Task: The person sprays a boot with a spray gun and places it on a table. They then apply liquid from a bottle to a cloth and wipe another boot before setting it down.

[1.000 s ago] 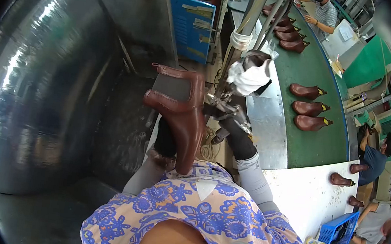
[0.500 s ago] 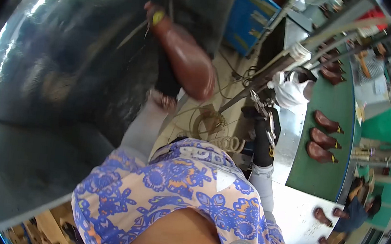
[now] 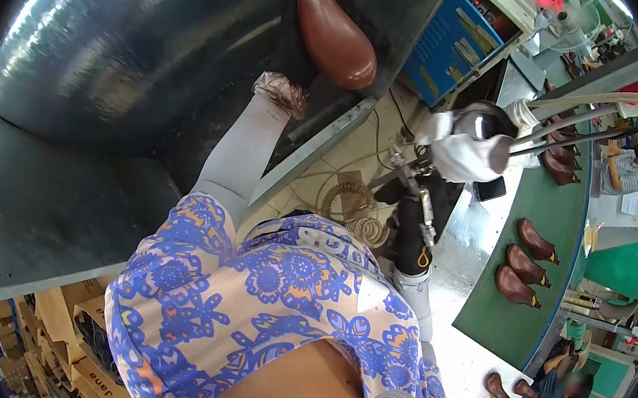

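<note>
A brown leather boot (image 3: 335,41) hangs inside the dark metal booth, toe toward me, its top end cut off by the view's upper edge. My left hand (image 3: 290,60), in a black glove, grips it from behind; the fingers are hidden by the boot and dark background. Plastic wrap (image 3: 282,92) circles that wrist over a grey sleeve. My black-gloved right hand (image 3: 414,228) is closed around a metal spray gun (image 3: 416,186). On the gun sits a cup (image 3: 472,167) wrapped in white cloth.
The booth wall (image 3: 96,98) curves along the left. Right of me, several brown boots (image 3: 524,265) stand on a green conveyor belt (image 3: 489,314). A coiled hose (image 3: 366,231) lies low between my arms. A blue cabinet (image 3: 452,46) stands ahead; cardboard boxes (image 3: 65,320) sit lower left.
The boot and my left hand have moved farther up the view and deeper into the booth. My right hand with the spray gun has shifted slightly left. The whole view has also shifted.
</note>
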Action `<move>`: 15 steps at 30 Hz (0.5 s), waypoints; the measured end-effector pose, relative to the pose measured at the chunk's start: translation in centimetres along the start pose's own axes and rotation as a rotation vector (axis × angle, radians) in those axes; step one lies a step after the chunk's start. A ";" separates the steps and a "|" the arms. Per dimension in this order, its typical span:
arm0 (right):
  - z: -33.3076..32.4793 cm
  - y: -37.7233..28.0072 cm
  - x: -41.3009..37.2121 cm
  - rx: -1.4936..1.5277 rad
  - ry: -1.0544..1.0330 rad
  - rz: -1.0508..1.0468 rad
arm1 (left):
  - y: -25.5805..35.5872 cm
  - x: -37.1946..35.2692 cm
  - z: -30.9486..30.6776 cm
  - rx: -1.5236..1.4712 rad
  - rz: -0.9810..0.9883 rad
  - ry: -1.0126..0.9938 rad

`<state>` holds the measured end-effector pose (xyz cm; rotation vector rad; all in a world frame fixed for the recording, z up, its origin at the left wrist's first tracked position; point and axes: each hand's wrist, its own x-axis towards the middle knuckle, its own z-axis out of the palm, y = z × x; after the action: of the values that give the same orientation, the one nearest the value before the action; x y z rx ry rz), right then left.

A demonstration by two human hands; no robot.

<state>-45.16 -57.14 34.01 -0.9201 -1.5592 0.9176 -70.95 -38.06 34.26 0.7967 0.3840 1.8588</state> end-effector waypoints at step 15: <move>-1.5 0.9 -1.8 -0.130 0.107 0.107 | -2.8 8.8 -10.2 -0.400 -0.137 0.127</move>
<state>-43.34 -58.22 32.73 -1.1364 -1.5033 0.8352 -78.12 -28.01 28.25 0.3734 0.1329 1.7830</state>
